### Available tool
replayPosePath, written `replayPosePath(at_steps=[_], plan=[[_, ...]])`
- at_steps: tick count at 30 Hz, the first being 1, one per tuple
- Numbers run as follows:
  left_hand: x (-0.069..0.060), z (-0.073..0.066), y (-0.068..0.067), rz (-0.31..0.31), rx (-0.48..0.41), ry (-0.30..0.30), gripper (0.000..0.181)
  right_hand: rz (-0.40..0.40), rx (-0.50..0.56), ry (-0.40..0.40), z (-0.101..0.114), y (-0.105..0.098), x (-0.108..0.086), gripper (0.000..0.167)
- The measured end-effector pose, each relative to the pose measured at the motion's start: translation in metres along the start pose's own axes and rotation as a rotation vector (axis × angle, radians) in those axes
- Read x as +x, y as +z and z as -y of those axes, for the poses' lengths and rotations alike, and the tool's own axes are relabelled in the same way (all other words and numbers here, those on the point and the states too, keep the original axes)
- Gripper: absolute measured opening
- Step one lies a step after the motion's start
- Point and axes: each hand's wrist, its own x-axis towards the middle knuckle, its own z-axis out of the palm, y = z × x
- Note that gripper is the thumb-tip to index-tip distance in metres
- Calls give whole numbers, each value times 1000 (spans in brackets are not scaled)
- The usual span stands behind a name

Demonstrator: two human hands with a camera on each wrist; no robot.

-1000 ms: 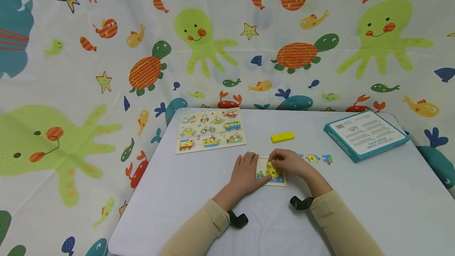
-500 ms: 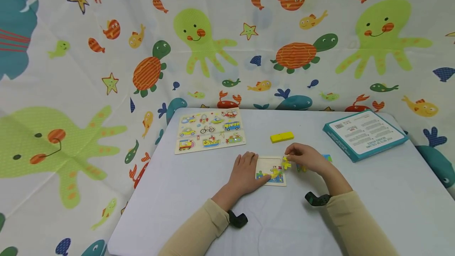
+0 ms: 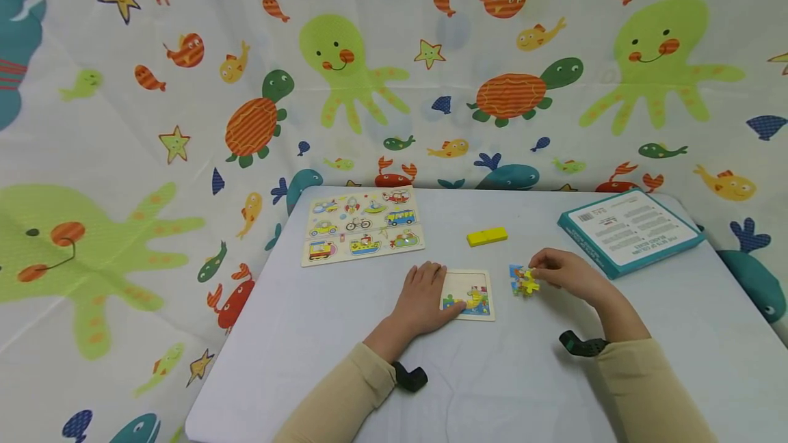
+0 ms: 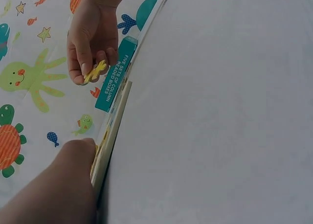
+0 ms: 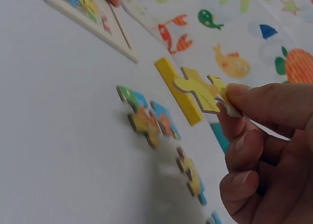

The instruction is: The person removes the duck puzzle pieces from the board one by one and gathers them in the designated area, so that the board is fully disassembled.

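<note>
- Sea-print cloth [image 3: 431, 63] is hanging behind a white table [image 3: 345, 340]; all the items are lying on that tabletop, prob. for easy reach.
- Tray [image 3: 464, 282] is sitting flat nr the middle of the table; fitted pieces [image 3: 477, 301] are filling its lower part, w/ pale backing showing above.
- L hand [image 3: 425, 298] is resting at tray's left side, fingers lying extended, thumb reaching over the lower pieces. Not gripping anything; prob. steadying tray so it won't slide.
- R hand [image 3: 572, 275] is pinching a yellow piece [image 5: 198, 87] btwn thumb & fingers, off to tray's right. Piece is being held up off the table by one end, most of it sticking out past the fingertips, prob. so its shape is staying visible.
- Loose pieces [image 5: 190, 177] are lying below & beside R hand, apart from tray, prob. kept close for picking. Exact no. is hard to tell; hand is hiding some in head view.
- Yellow block [image 3: 487, 236] is lying beyond tray; vehicle board [image 3: 363, 224] is lying far left, teal box [image 3: 631, 234] far right. All three are sitting untouched, prob. set back to leave working room.
- Tan sleeves [image 3: 655, 388] are ending above the wrists, so cuffs aren't covering either hand.
</note>
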Motion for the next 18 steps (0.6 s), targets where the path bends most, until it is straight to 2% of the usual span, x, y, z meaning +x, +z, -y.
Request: replayPosePath(at_steps=[8, 18], plan=[[-2, -2, 2, -8, 4, 1, 89, -8, -11, 21, -20, -8, -7, 34], [-3, -5, 5, -11, 11, -1, 88, 10, -27, 50, -33, -7, -8, 31]])
